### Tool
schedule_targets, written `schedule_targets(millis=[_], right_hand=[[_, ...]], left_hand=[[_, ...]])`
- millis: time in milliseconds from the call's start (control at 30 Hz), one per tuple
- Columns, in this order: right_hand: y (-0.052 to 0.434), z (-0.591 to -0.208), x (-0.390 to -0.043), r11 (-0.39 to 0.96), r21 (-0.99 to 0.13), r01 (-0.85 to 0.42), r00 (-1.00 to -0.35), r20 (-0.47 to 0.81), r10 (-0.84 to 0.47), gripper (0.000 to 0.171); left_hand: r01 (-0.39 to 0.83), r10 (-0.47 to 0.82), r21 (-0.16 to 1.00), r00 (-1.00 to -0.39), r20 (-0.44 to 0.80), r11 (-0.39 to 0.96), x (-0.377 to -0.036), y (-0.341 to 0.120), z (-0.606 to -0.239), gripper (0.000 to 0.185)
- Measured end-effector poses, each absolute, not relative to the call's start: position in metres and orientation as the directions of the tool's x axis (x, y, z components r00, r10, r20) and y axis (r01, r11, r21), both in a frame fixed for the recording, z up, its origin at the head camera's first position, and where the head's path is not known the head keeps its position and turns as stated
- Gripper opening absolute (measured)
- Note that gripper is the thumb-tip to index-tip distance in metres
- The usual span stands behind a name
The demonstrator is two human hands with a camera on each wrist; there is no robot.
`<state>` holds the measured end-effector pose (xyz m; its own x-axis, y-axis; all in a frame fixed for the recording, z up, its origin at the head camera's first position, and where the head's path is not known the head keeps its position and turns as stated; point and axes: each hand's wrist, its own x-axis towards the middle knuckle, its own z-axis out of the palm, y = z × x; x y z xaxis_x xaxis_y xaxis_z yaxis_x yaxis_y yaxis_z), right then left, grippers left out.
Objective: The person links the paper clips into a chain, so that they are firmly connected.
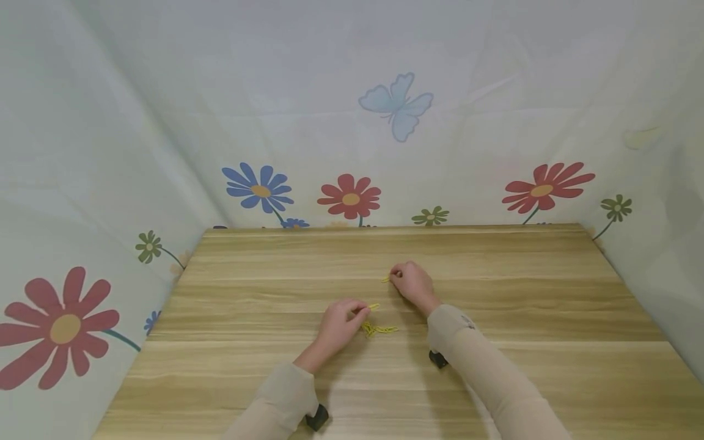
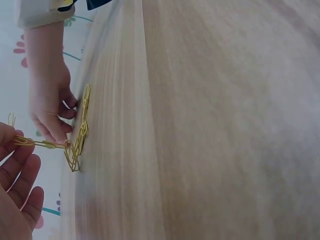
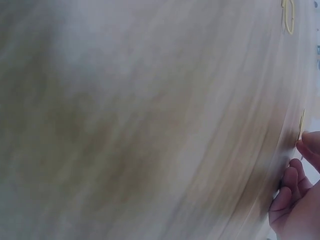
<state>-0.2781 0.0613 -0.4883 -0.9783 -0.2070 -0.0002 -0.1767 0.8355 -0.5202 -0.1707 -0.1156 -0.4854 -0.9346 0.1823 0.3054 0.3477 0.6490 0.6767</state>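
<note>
A short chain of yellow paper clips lies in the middle of the wooden table. My left hand pinches one end of the chain and lifts it slightly; in the left wrist view the chain runs from my left hand's fingertips down to the tabletop. Further back, my right hand is curled on the table with its fingertips pinching a single yellow paper clip. The right wrist view is blurred and shows that clip at my right hand's fingertips.
Cloth printed with flowers and a butterfly walls the table in at the back and on both sides. Both forearms wear beige sleeves, each with a black camera mount at the wrist.
</note>
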Motion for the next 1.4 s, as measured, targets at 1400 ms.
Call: schedule_targets(millis=[1400], right_hand=[[0.075,-0.486,-0.256,0.652,-0.680,-0.334,-0.908,0.045,-0.417,0.006]], left_hand=[[0.337,0.163,0.667,-0.936,0.311,0.665,-0.171,-0.113,-0.485,0.016]])
